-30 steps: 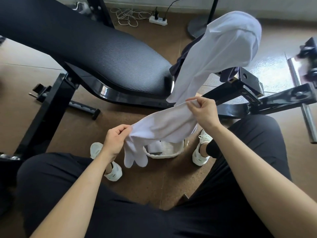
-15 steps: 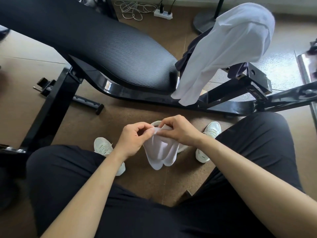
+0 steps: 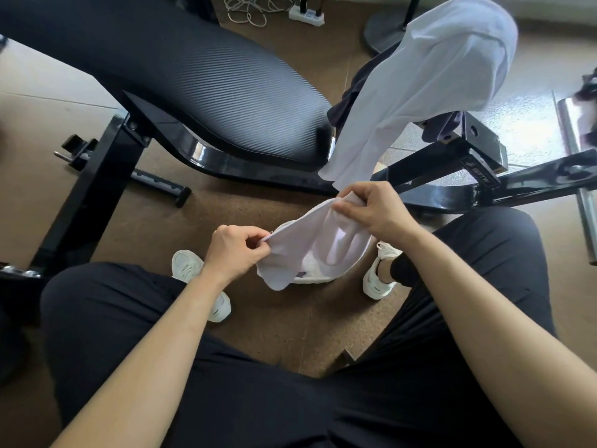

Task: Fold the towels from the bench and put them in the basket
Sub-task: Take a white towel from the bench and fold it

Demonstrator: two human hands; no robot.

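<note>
A small white towel point(image 3: 310, 244) hangs folded between my hands over the floor between my feet. My left hand point(image 3: 237, 250) pinches its left edge. My right hand point(image 3: 371, 210) grips its upper right corner, a little higher. Under the towel a white woven basket point(image 3: 315, 276) shows only a sliver of its rim; most of it is hidden. A larger white towel point(image 3: 429, 82) drapes over the right end of the black bench point(image 3: 200, 82), with a dark cloth point(image 3: 350, 101) under it.
The bench's black steel frame point(image 3: 452, 182) runs across the floor just beyond my hands. A power strip with cables point(image 3: 307, 14) and a round stand base point(image 3: 384, 30) lie at the back. My white shoes point(image 3: 379, 276) flank the basket.
My hands came together to fold the towel in half, then moved apart again; the right hand is now higher, and the doubled towel sags between them.
</note>
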